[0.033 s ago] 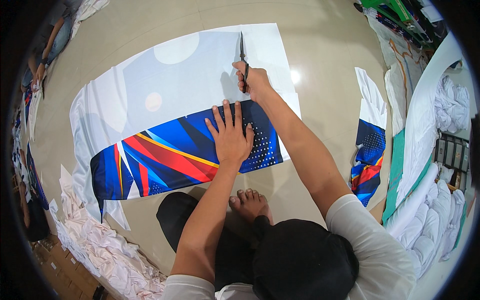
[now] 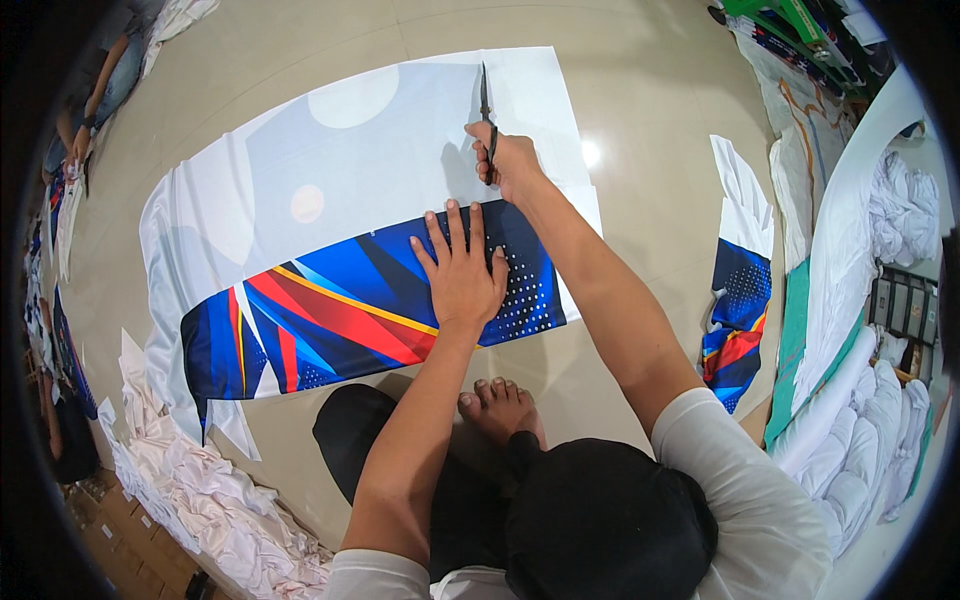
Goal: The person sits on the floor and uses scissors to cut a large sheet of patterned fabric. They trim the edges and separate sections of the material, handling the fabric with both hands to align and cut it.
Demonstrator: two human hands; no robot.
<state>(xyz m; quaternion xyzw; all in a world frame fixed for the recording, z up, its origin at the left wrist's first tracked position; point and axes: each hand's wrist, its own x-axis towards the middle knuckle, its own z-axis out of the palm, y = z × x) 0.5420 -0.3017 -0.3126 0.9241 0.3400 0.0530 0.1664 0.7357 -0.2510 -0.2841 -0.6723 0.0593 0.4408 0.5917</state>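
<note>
Over patterned fabric (image 2: 365, 305), the left hand (image 2: 464, 280) is lying spread, ideally pressing firmly, while the right hand (image 2: 514, 165) is gripping scissors (image 2: 485, 102).

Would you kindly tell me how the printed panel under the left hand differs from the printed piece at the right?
The printed panel lies mostly flat, while the printed piece is creased. The panel looks larger, the piece smaller and narrower. The left hand rests on the panel; no hand touches the piece. Both show blue, red and yellow with white dots.

Co-worker (image 2: 122, 76) cut off, scissor handles (image 2: 491, 153) partly hidden
</note>
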